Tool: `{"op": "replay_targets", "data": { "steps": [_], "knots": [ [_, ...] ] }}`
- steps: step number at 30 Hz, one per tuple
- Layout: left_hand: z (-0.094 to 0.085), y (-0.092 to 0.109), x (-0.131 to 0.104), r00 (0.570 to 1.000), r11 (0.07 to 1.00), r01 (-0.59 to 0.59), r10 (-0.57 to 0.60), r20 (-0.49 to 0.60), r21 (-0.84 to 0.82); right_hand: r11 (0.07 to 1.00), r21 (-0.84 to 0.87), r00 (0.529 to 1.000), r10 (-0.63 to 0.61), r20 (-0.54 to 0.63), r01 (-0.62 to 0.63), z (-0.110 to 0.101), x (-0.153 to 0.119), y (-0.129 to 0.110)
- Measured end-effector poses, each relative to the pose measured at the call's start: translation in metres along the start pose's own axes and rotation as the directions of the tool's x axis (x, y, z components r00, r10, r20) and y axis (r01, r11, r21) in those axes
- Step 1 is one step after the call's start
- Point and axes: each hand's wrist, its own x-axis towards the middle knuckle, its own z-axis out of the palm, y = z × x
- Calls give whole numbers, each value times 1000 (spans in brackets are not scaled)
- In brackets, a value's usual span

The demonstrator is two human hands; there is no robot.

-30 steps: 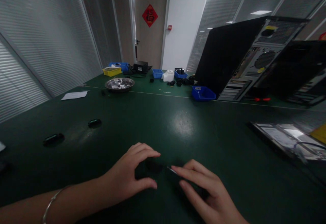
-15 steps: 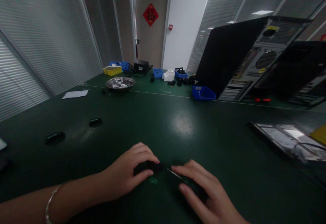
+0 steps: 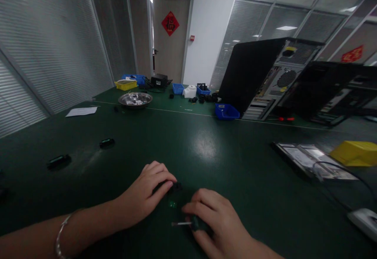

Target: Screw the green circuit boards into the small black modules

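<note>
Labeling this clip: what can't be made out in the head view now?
Head view for all:
Screwdriver: handle mostly hidden by the right hand.
Black part: partly covered by the left hand, too dark to identify.
Green piece: too small and blurred to identify.
White object: cut off by right edge.

Shiny metal screwdriver shaft (image 3: 181, 224), smooth glossy tabletop (image 3: 203, 143)
</note>
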Motion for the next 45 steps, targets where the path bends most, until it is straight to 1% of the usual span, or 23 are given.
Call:
{"op": "replay_targets", "data": {
  "steps": [4,6,11,17,28,31,35,38,42,45],
  "knots": [
    [-2,-1,-1,999,998,43,-44,-27,-51,990,-119,993,83,81,-73,3,4,-10],
    [-2,-2,-3,999,998,28,-29,-22,-63,981,-157,986,127,105,-110,8,8,-13],
    [-2,-3,-8,1000,997,-23,23,-4,-77,970,-198,983,158,91,-138,19,22,-17],
    [-1,-4,-10,996,992,-84,80,-47,-92,967,-211,984,162,77,-143,19,28,-16],
    [-4,2,-10,997,992,-74,73,-11,-104,984,-133,987,133,91,-121,6,26,-9],
    [-5,2,-10,998,992,-67,67,-6,-107,989,-87,991,122,53,-117,-2,31,-9],
    [-4,1,-10,999,991,-43,42,-13,-124,994,-20,994,103,20,-103,-15,47,-7],
    [-3,-1,-10,999,989,-36,32,-26,-144,996,11,994,93,56,-94,-21,58,-3],
    [-2,-1,-9,999,988,-38,34,-29,-147,996,40,986,76,148,-82,-25,66,2],
    [-4,2,-9,1000,992,-21,21,-1,-125,996,52,974,59,218,-72,-31,69,5]
  ]
}}
